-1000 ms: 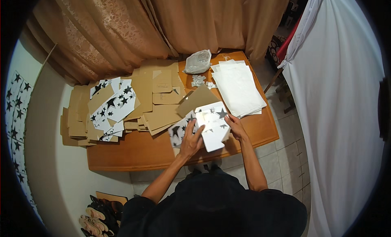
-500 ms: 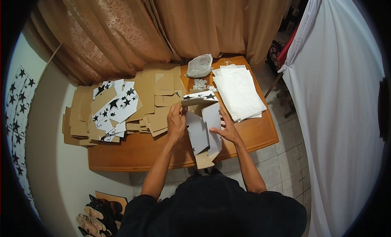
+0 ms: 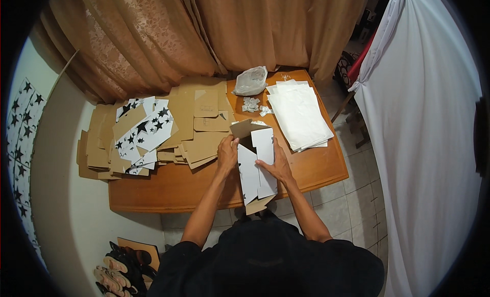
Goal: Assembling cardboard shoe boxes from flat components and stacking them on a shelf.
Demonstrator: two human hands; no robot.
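Both hands grip white box blank (image 3: pixel 256 167): left hand (image 3: pixel 227 150), right hand (image 3: pixel 276 167) | white sheets (image 3: pixel 300 115) stacked right | brown blanks (image 3: pixel 199 126) left

The matt white cardboard box (image 3: pixel 256 167) (brown inside) lies over a glossy wooden table (image 3: pixel 316 167).

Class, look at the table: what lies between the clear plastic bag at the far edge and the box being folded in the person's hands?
In the head view, small white paper scraps lie on the wooden table between the plastic bag and the box.
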